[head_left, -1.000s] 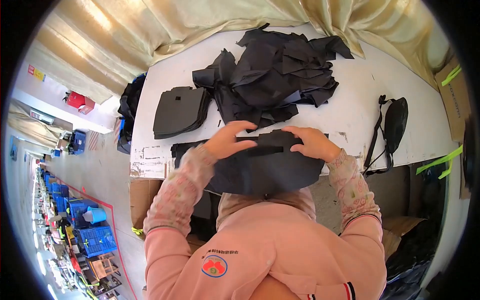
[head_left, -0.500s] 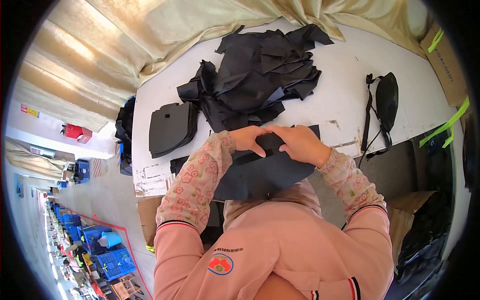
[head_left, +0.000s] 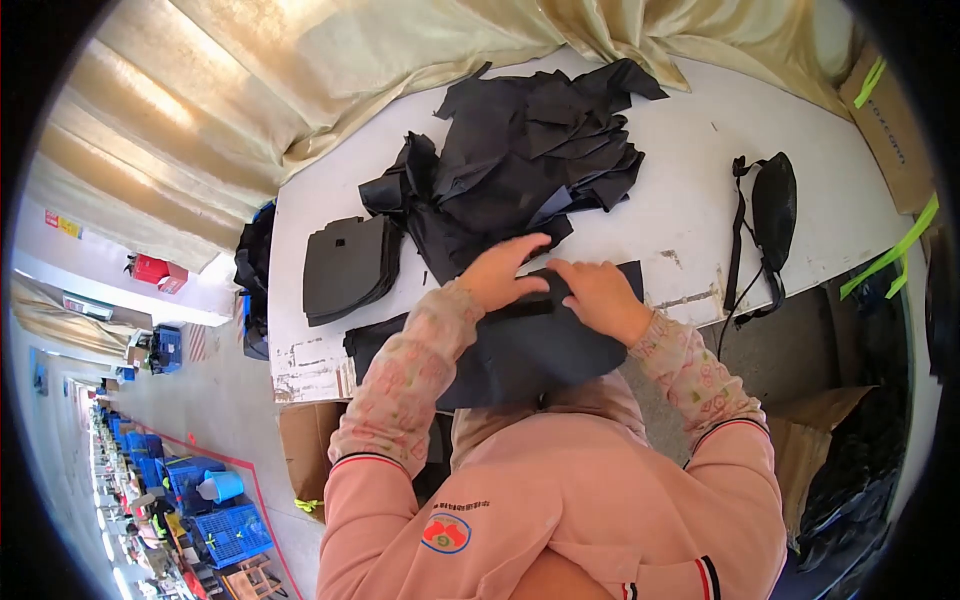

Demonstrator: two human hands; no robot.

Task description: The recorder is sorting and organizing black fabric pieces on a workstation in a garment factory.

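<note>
Fingers [head_left: 528, 248] of both hands are pressing flat, unclenched, on a black fabric panel [head_left: 520, 350] overhanging the counter [head_left: 680, 215] edge; it is looking light, limp; best gripped at edges.

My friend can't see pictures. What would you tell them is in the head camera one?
Seen from above, a person's left hand and right hand press on a black fabric piece at the edge of a white table. Behind it lie a pile of black fabric pieces, a stack of cut black panels and a black sling bag.
</note>
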